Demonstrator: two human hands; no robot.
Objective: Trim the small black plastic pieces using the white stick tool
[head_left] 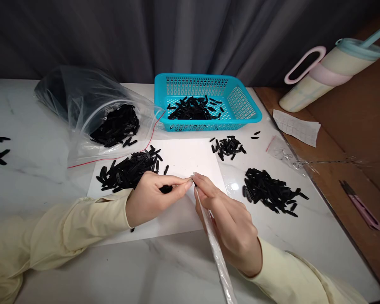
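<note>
Watching through the head camera, I have both hands meeting over the white sheet [188,156], fingertips nearly touching. Left hand [150,196]: thumb and forefinger in a narrow pinch on a small dark bit [194,184], mostly hidden; I cannot tell its shape. Right hand [228,223]: fingers closed around a long wrapped stick [217,255], its upper end at the left fingertips, its lower end running out of my view at the bottom. Black pieces lie in several places: 1 heap [129,169] on the sheet just beyond the left hand, 1 large pile [269,190] right of the right hand, 1 smaller pile [228,147] by the sheet's far right corner, 2 strays beyond that. More sit inside the blue basket [209,126] and at the mouth of the clear bag [58,86], which lies on its side, left of the basket. Far right: tumbler [326,80], leaning in my view, and pink tool [362,207].
</note>
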